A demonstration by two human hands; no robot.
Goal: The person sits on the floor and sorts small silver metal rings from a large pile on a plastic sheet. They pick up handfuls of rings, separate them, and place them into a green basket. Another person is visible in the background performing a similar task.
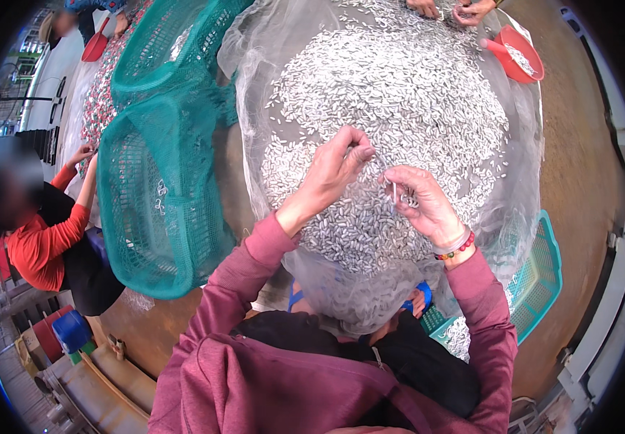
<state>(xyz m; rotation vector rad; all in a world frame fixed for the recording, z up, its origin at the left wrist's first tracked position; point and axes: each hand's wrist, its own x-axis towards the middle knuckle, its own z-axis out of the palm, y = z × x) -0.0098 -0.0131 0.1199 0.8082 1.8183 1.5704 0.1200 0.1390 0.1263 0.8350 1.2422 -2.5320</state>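
Observation:
Both my hands are above a wide heap of small, elongated silver-white pieces (399, 79) spread on a sheer mesh sheet (254, 145). My left hand (337, 166) is closed, its thumb and forefinger pinched at one end of a thin, pale strand (380, 160). To its right and slightly nearer, my right hand (422, 199) pinches the strand's other end. A slim light piece hangs at my right fingertips, too small to name. The nearer pieces under my hands look greyer than the far ones.
Green plastic baskets draped in green netting (160, 195) stand at left. A red scoop (516, 54) lies at far right, near a co-worker's hands (464, 11). Another person in a red top (56, 239) works at left. A green basket (544, 275) stands low at right.

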